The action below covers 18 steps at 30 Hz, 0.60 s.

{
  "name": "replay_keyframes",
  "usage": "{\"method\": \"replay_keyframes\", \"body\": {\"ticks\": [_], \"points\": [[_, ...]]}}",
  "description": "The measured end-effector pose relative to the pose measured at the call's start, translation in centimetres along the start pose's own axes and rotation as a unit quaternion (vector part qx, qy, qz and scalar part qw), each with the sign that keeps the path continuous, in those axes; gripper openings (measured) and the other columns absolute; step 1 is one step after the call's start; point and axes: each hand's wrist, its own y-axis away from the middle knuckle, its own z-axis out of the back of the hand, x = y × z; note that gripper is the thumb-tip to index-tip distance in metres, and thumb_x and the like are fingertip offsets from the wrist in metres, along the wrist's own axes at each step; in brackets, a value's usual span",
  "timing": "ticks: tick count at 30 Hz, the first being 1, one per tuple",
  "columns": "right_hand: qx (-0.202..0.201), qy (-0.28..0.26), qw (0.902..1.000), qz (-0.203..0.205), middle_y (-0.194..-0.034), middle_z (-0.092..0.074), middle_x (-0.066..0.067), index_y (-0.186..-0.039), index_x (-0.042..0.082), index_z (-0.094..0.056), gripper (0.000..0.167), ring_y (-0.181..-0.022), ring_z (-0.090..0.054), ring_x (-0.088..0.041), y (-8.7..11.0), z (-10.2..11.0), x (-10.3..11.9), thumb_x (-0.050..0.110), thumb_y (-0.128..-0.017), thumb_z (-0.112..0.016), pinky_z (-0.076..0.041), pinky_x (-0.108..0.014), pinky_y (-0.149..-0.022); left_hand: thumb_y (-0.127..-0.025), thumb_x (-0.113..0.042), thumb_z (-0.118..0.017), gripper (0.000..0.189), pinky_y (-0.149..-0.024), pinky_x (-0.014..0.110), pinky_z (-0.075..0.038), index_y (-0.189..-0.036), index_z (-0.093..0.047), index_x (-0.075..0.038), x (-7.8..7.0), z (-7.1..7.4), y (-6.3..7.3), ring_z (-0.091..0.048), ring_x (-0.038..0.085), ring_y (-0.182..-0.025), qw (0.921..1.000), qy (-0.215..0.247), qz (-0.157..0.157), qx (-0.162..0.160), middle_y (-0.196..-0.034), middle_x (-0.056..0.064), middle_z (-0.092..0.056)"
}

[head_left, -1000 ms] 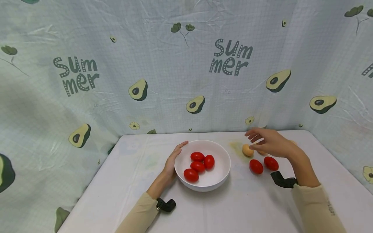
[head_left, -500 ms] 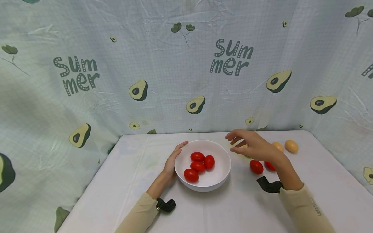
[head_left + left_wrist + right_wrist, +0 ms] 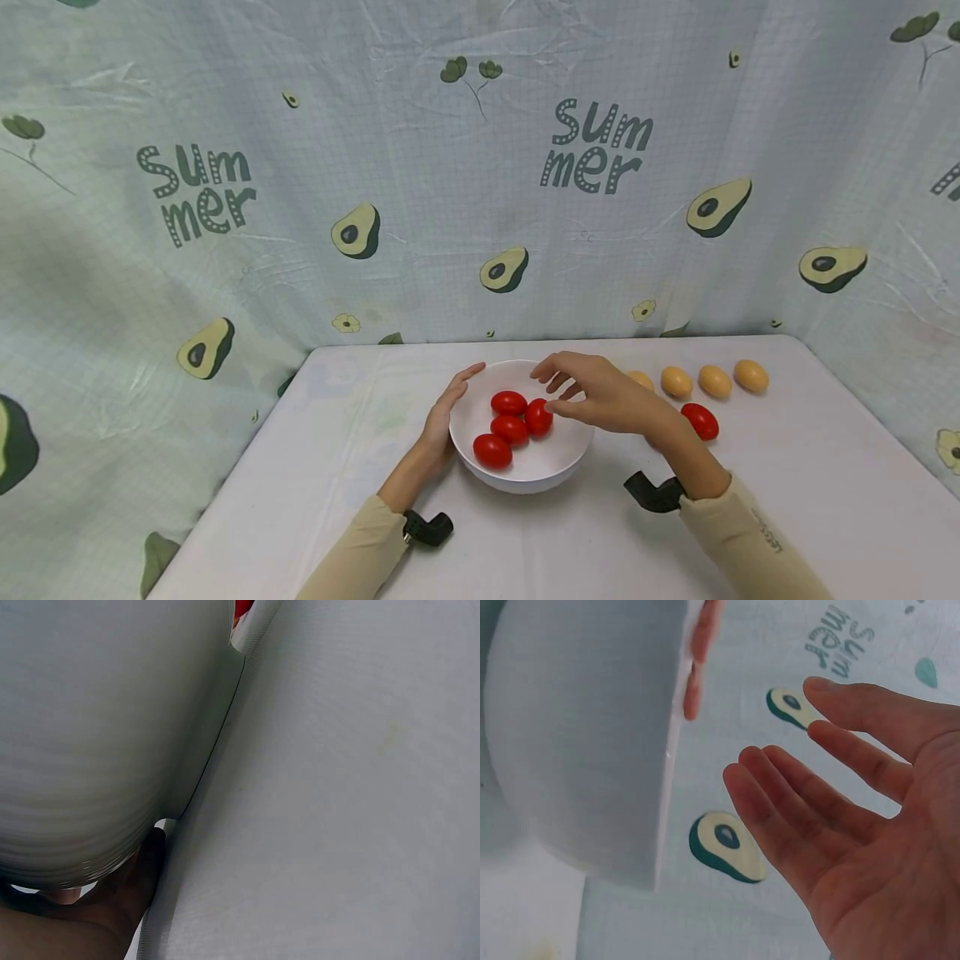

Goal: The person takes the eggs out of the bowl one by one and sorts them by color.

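A white bowl [image 3: 525,485] stands mid-table with several red cherry tomatoes [image 3: 492,452] inside. My left hand [image 3: 441,421] rests along its left side, fingers extended at the rim; the left wrist view shows that hand [image 3: 112,907] low beside the bowl wall [image 3: 97,735]. Over the bowl's right rim hovers my right hand [image 3: 596,396], fingers loosely bent. In the right wrist view this hand [image 3: 855,817] holds nothing, its palm and fingers apart from the bowl [image 3: 585,742]. Past the rim there, left-hand fingertips [image 3: 703,634] show.
Several yellow cherry tomatoes [image 3: 715,381] lie in a row at the table's back right. A red tomato [image 3: 701,422] lies in front of them; another is mostly hidden by my right wrist. An avocado-print cloth [image 3: 420,167] hangs behind the white table [image 3: 585,550].
My right hand has moved left from above the yellow tomatoes to over the bowl's right side, uncovering the yellow row. The left hand and bowl have stayed in place.
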Motion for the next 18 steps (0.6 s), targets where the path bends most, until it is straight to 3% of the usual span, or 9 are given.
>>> {"method": "replay_keyframes", "body": {"ticks": [11,18], "points": [[0.025,-0.036,0.9985,0.034,-0.126,-0.070,-0.012,-0.129,0.010,-0.063,0.038,-0.112,-0.069,-0.029,-1.3,-2.7,0.4,0.012,-0.094,-0.075,-0.063,-0.033,-0.088,-0.109,-0.033,-0.027,0.052,-0.131,0.049,-0.021,-0.158,-0.040,-0.022,0.0,0.0,0.0,-0.028,0.027,-0.157,1.0000,0.001,0.000,0.007,-0.170,0.001,-0.030],[0.043,-0.022,0.9983,0.032,-0.121,-0.072,-0.010,-0.127,0.008,-0.064,0.034,-0.108,-0.069,-0.022,-2.1,-4.3,0.8,0.014,-0.095,-0.074,-0.063,-0.039,-0.090,-0.110,-0.031,-0.025,0.053,-0.131,0.049,-0.020,-0.160,-0.037,-0.018,0.0,0.0,-0.1,-0.030,0.028,-0.155,0.9997,0.018,-0.004,0.017,-0.169,0.002,-0.031]]}}
